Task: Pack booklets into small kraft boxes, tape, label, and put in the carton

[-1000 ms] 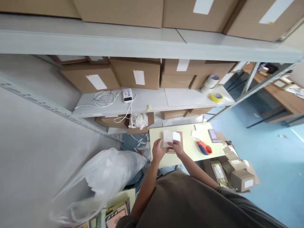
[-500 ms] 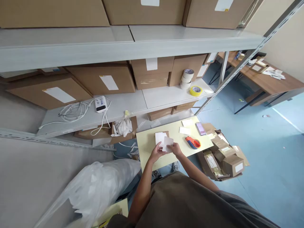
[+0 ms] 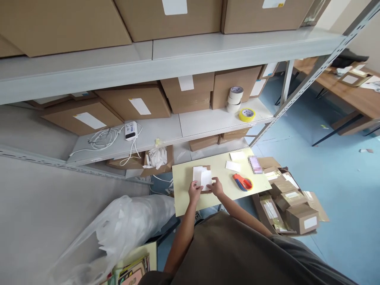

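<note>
Slip (image 3: 206,179) over box (image 3: 208,167) on counter (image 3: 182,190) | left grip (image 3: 195,191) nearly closed, pinching its 8 o'clock edge; right grip (image 3: 216,187) likewise at 4, likely steadying it square | cutter (image 3: 242,182) at 3 o'clock, seemingly within reach

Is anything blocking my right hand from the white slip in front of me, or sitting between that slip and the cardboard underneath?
Nothing visible blocks your right hand; it is at the lower right edge of the white slip. A second sheet, showing at its left, appears to lie partly between it and the cardboard.
</note>
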A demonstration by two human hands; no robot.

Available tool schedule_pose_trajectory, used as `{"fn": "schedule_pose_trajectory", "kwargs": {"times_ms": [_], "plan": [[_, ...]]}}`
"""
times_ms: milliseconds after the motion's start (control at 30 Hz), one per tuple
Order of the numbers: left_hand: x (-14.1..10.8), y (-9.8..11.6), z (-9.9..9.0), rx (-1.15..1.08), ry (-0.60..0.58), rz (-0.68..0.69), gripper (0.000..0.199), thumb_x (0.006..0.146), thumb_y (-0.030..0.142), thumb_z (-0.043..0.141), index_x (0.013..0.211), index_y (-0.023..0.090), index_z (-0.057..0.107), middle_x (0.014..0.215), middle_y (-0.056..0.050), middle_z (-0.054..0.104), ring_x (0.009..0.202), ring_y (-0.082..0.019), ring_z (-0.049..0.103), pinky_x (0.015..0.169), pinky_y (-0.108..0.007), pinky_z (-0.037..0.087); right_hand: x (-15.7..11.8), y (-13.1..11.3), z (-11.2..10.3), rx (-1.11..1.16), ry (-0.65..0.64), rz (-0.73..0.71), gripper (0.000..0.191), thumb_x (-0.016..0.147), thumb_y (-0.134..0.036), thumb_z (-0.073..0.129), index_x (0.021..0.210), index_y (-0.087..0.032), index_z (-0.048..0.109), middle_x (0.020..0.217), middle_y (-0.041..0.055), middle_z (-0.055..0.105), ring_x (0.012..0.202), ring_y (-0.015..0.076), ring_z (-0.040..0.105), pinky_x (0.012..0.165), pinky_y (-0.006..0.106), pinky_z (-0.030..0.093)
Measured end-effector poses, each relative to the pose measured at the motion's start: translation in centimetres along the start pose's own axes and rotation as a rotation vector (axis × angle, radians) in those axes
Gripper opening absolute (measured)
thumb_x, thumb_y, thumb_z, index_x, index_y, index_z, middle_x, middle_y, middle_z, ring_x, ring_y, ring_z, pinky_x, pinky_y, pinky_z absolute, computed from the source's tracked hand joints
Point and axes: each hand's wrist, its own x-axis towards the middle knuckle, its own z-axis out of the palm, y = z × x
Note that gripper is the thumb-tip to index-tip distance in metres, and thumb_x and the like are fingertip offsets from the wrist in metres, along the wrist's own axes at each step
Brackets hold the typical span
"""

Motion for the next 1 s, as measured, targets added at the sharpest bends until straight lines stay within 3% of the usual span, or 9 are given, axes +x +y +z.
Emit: {"fn": "schedule_pose_trajectory", "kwargs": {"times_ms": [167,400,533,667,733,800,867,1000], "plan": [[0.7,-1.1,2.0,0.187,0.144,-0.069,0.041,0.068,0.024,0.084,0.105,0.021,0.066,0.077,-0.002,0.073,0.084,-0.026,0.074,0.085,-0.035,0.051,1.7,0.8,0.1,-0.187,0.056,-0.024,0.052,0.061,-0.020,0.086,0.097,-0.028,0.050,0.057,-0.0122,0.054,0.051,0.0163,0.058,0.053,0.026,0.042],[0.8,-1.5,3.7,0.575,0.172,-0.166,0.032,0.083,0.022,0.073,0.114,0.024,0.064,0.098,-0.005,0.080,0.101,-0.024,0.075,0.084,-0.030,0.052,2.7,0.9,0.0,-0.745,-0.049,0.015,0.037,0.083,-0.033,0.079,0.108,-0.023,0.054,0.097,0.0078,0.075,0.092,0.0238,0.073,0.075,0.029,0.048],[0.3,-1.2,4.3,0.765,0.165,-0.124,0.034,0.089,0.030,0.069,0.122,0.024,0.063,0.107,-0.009,0.078,0.106,-0.028,0.073,0.088,-0.034,0.052,3.0,0.4,-0.3,-0.931,-0.100,0.033,0.042,0.087,-0.048,0.076,0.112,-0.019,0.057,0.111,0.0180,0.074,0.105,0.0297,0.072,0.082,0.033,0.050],[0.4,-1.0,3.5,0.975,0.177,0.027,0.050,0.089,0.037,0.070,0.135,0.020,0.060,0.139,-0.019,0.062,0.124,-0.035,0.063,0.097,-0.042,0.053,2.9,0.6,-0.7,-0.992,-0.100,-0.028,0.054,0.090,-0.051,0.073,0.128,-0.017,0.056,0.117,0.0191,0.072,0.113,0.0310,0.069,0.090,0.037,0.050],[0.9,-1.2,2.7,1.015,0.133,0.166,0.048,0.093,0.032,0.064,0.140,0.020,0.060,0.151,-0.019,0.054,0.136,-0.035,0.054,0.106,-0.044,0.049,2.9,1.2,-0.6,-0.996,-0.083,-0.175,0.058,0.092,-0.042,0.071,0.142,-0.021,0.050,0.134,0.0190,0.065,0.125,0.0307,0.062,0.098,0.038,0.048],[1.7,-1.5,2.2,1.023,0.003,0.335,0.048,0.097,0.027,0.056,0.144,0.023,0.060,0.160,-0.014,0.047,0.149,-0.035,0.041,0.116,-0.047,0.042,3.0,2.0,-0.3,-1.007,-0.090,-0.288,0.066,0.093,-0.034,0.066,0.154,-0.026,0.042,0.156,0.0171,0.050,0.141,0.0317,0.049,0.106,0.041,0.045],[2.9,-1.9,2.0,1.017,-0.139,0.456,0.054,0.097,0.028,0.055,0.151,0.027,0.056,0.167,-0.009,0.040,0.158,-0.036,0.025,0.122,-0.051,0.035,3.2,3.0,0.0,-1.016,-0.128,-0.299,0.071,0.095,-0.033,0.061,0.161,-0.027,0.035,0.167,0.0150,0.036,0.150,0.0341,0.037,0.111,0.044,0.042],[5.3,-2.8,2.3,0.995,-0.262,0.444,0.065,0.096,0.039,0.058,0.159,0.028,0.047,0.172,-0.007,0.031,0.161,-0.040,0.014,0.125,-0.060,0.027,3.7,4.8,0.2,-0.978,-0.146,-0.323,0.077,0.096,-0.033,0.056,0.166,-0.018,0.026,0.170,0.0181,0.032,0.153,0.0359,0.036,0.116,0.048,0.039]]}}
